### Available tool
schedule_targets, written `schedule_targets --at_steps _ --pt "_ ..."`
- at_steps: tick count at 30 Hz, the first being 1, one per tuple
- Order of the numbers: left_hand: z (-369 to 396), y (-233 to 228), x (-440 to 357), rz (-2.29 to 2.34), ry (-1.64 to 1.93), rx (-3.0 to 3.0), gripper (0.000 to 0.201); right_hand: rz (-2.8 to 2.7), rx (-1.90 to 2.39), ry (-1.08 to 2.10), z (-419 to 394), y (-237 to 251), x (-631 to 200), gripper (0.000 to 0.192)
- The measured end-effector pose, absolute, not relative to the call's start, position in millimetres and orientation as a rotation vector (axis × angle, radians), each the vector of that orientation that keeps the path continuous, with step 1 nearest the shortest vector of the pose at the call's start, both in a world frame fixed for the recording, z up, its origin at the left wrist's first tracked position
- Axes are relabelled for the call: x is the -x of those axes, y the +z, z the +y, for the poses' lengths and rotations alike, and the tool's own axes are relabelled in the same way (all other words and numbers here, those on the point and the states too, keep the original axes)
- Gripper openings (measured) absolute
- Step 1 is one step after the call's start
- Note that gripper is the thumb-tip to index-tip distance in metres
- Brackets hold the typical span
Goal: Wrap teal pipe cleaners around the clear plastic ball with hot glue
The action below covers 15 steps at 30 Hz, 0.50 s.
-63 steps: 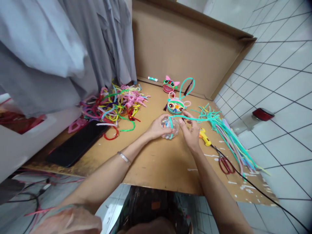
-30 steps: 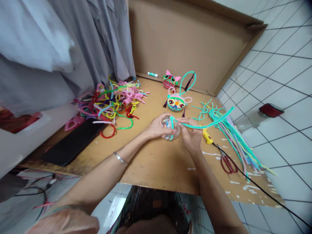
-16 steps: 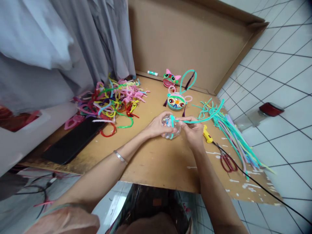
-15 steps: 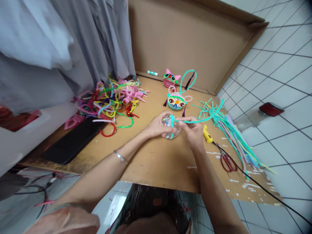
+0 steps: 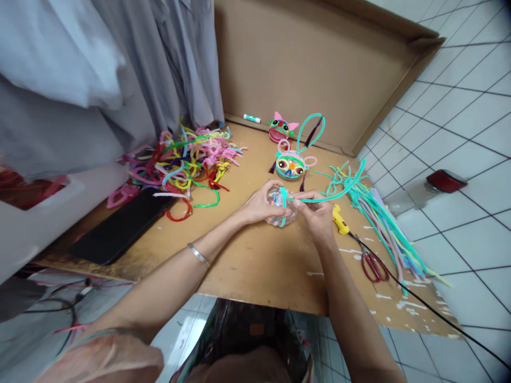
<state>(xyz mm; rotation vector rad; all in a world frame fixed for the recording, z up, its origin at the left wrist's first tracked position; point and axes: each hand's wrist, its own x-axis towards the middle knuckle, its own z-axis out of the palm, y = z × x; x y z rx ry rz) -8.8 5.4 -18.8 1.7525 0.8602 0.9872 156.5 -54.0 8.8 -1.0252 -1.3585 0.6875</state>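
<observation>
The left hand [image 5: 257,205] grips a transparent ball [image 5: 275,199]. At its three o'clock, the right hand [image 5: 318,219] pinches a turquoise pipe cleaner [image 5: 344,193].

From here I make it one left hand [image 5: 257,206] and one right hand [image 5: 317,215], two in all, with one ball [image 5: 274,198] and one long teal stem [image 5: 346,193]. I see two faces [image 5: 290,167], four eyes [image 5: 282,165] between them, and three dark tassels [image 5: 313,133]. The other stems [image 5: 217,152] come in two lots, one heap [image 5: 194,159] and one bundle [image 5: 383,226], too tangled for me to number singly. Then it goes by ones: one phone [image 5: 120,230], one tube [image 5: 252,118], one yellow handle [image 5: 340,221], one pair of scissors [image 5: 372,267], one jar [image 5: 445,181], one bracelet [image 5: 198,255], one board [image 5: 311,69], one table [image 5: 255,266]
</observation>
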Motion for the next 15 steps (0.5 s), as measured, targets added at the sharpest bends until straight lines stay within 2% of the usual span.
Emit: schedule_targets --at_steps 10,15 --pt "6.9 -19.6 9.2 0.875 0.976 -1.766 0.069 -1.406 1.020 0.701 -55.1 9.4 -158.9 0.021" --pt "9.0 -22.5 9.3 0.867 0.980 -1.771 0.068 -1.432 1.006 0.692 -54.8 9.0 -160.0 0.017"
